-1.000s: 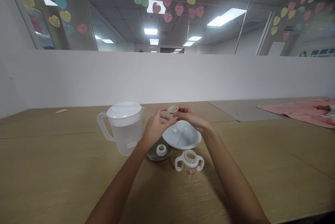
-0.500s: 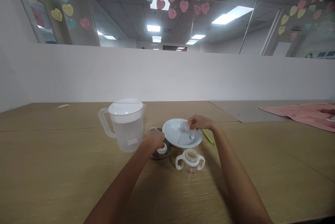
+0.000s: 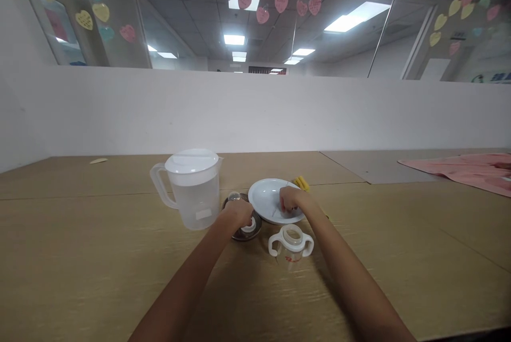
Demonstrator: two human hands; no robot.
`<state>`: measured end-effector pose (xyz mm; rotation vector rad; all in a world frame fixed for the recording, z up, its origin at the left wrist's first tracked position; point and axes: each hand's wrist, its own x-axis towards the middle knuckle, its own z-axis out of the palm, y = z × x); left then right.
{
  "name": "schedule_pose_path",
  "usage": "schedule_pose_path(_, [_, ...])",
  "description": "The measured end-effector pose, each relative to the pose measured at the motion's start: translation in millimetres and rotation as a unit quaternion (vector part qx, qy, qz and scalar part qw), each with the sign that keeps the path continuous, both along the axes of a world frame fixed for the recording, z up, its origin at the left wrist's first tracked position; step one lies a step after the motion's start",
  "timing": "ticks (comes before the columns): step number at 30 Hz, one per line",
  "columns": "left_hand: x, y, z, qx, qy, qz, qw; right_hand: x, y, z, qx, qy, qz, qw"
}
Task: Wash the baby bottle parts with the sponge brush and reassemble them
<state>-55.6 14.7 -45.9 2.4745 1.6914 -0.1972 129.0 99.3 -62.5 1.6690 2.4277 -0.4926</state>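
My left hand [image 3: 239, 213] is closed over a dark metal dish [image 3: 258, 226]; what its fingers grip, if anything, is hidden. A white ring-shaped bottle part [image 3: 249, 226] lies in the dish below the fingers, and a clear dome-shaped cover [image 3: 233, 196] shows just behind the hand. My right hand [image 3: 290, 199] reaches down into a white plate [image 3: 261, 193] with its fingers bent together, their tips hidden. In front of the plate stands a clear baby bottle [image 3: 291, 249], upright and uncapped, with two white handles.
To the left stands a lidded clear plastic jug [image 3: 195, 193]. A yellow sponge-like brush head [image 3: 302, 183] shows behind my right wrist. Pink cloth [image 3: 467, 169] lies at the far right, a person's hand [image 3: 503, 165] on it. A white wall [image 3: 255, 113] closes off the table's back.
My right hand has moved down and slightly left into the plate; the small clear piece it held is out of sight. The yellow brush head has come into view. My left hand stays over the dish.
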Motion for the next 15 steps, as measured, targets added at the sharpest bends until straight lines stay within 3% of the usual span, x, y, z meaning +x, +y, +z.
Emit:
schedule_pose_path(6, [2,-2,2.7,0.004,0.026,0.018,1.0,4,-3,4.8,-0.09,0.059,0.052,0.993])
schedule_pose_path(9, [0,-4,7.4,0.0,0.022,0.019,1.0,17,-4,14.9,-0.107,0.121,0.047,0.986])
schedule_pose_path(12, [-3,-6,14.1,0.0,0.018,0.026,1.0,33,-12,34.1,-0.08,0.207,0.019,0.975])
schedule_pose_path(15, [-7,-8,20.1,-0.001,0.01,0.035,0.999,46,-32,60.3,0.001,0.271,0.007,0.963])
